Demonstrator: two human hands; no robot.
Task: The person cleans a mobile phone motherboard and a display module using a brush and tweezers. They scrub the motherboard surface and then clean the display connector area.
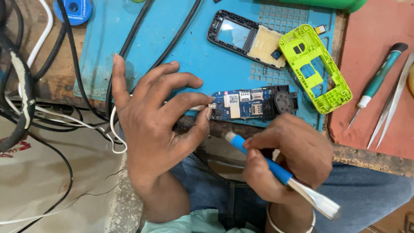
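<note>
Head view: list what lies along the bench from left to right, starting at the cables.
Black and white cables → left hand → blue circuit board → lime-green phone housing → green-handled screwdriver → metal tweezers.

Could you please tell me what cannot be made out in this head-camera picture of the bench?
- Left end of circuit board: covered by left hand fingertips.
- Brush handle middle: hidden inside right hand.
- Blue reel and green object: cut off by top edge.
- Tweezers upper end: cut off by right edge.
</note>
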